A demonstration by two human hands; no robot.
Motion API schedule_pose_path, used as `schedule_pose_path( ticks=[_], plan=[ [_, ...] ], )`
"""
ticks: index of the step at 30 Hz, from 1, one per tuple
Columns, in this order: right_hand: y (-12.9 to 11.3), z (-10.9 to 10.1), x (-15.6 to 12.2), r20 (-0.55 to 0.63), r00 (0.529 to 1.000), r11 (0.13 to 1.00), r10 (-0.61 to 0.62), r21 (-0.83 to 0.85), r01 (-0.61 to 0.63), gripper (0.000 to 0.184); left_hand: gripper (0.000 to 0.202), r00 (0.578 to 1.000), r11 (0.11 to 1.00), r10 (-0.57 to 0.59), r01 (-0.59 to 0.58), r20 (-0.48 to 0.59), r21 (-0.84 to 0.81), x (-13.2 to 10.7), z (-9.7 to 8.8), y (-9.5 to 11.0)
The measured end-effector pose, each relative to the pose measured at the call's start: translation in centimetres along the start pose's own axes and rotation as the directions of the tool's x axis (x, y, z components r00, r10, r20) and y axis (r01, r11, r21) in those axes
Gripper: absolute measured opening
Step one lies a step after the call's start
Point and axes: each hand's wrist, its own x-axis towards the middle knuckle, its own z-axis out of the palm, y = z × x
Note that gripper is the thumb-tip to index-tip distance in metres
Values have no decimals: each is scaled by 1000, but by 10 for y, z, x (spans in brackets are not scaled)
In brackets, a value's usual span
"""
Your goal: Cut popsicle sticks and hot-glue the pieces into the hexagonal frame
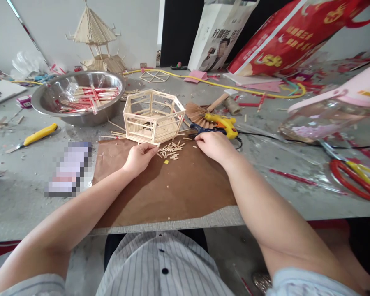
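Note:
My left hand (pixel 139 159) is closed in a pinch, with the tip of a short wooden stick piece (pixel 158 144) showing at the fingertips. It is just in front of a six-sided open frame of thin wooden sticks (pixel 154 128). Several short cut stick pieces (pixel 172 150) lie loose on a brown sheet (pixel 172 189), right of that hand. My right hand (pixel 214 144) has curled fingers beside scissors with dark blue handles (pixel 199 128); whatever its fingers hold is hidden. A yellow glue gun (pixel 230 125) lies behind this hand.
A steel bowl (pixel 40 105) of red-wrapped sticks stands at the left, with a yellow utility knife (pixel 40 135) and a blurred phone (pixel 69 168) nearer. At the back is a stick pagoda (pixel 94 31). A pink-lidded jar (pixel 320 119) and red-handled scissors (pixel 354 181) are right.

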Motion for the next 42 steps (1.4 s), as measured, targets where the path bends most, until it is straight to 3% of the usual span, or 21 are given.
schedule_pose_path(
  ticks=[8, 10, 12, 13, 15, 17, 18, 20, 22, 30, 42],
  plan=[
    [3, 5, -1, 89, 995, 999, -38, -3, 39, 16, 26, 999, 999, 33, -33, 16, 1, -4, -1, 7],
    [0, 4, -2, 61, 997, 994, -37, 102, 31, 12, 25, 1000, 1000, 28, -28, 6, -9, -5, 0, 9],
    [-11, 3, -4, 9, 1000, 926, -9, 378, 5, 9, 24, 1000, 999, 14, -14, -5, -35, -7, 1, 10],
    [-19, 2, -5, 0, 1000, 827, 24, 562, -20, 11, 24, 1000, 998, 8, -8, -5, -58, -8, 2, 11],
    [-39, 1, -11, 49, 991, 447, 122, 889, -99, 17, 25, 1000, 994, 2, -2, -3, -108, -10, 4, 12],
    [-60, 0, -17, 150, 981, 109, 127, 980, -164, 23, 25, 1000, 987, -6, 5, -8, -158, -12, 6, 15],
    [-69, 0, -21, 197, 973, -11, 118, 980, -197, 26, 26, 1000, 982, -15, 13, -12, -189, -12, 7, 16],
    [-83, 2, -26, 271, 960, -153, 75, 954, -258, 29, 27, 999, 960, -43, 38, -11, -279, -13, 9, 20],
    [-91, 5, -29, 316, 948, -231, 47, 927, -297, 30, 29, 997, 921, -78, 73, 3, -383, -14, 11, 23],
    [-91, 10, -30, 366, 930, -395, 2, 855, -336, 28, 26, 993, 889, -112, 114, 29, -444, -14, 14, 22],
    [-94, 9, -32, 382, 924, -421, -16, 835, -353, 29, 28, 991, 895, -123, 131, 45, -426, -15, 16, 25]
  ],
)
